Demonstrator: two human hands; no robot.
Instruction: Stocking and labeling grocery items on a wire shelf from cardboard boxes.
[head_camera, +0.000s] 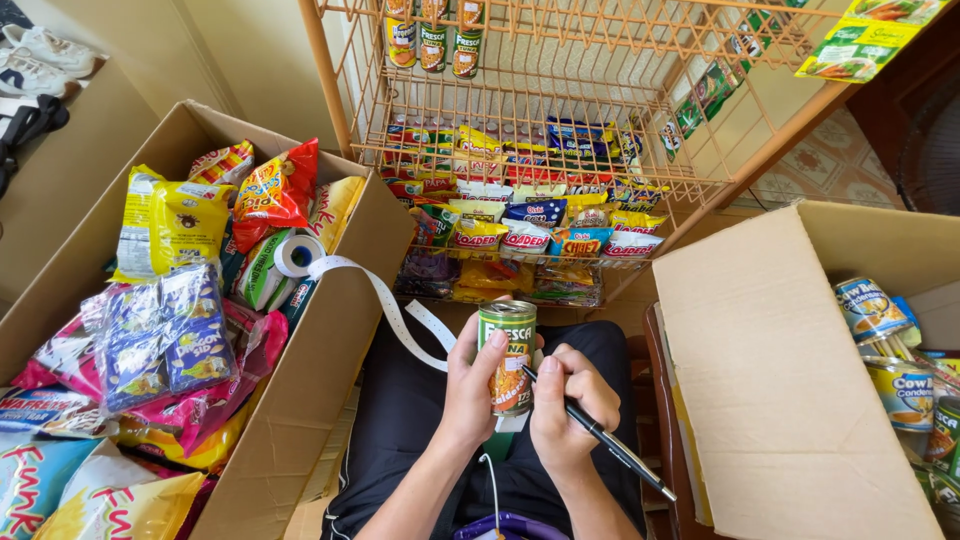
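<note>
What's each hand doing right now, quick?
Left hand: closed around an upright green can.
Right hand: closed on a black pen, tip at the can.

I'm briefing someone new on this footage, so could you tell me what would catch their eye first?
At centre, the left hand holds a green can upright while the right hand puts a black pen to its label. A box heaped with bright snack bags fills the left side, and a wire rack of packets stands behind.
</note>
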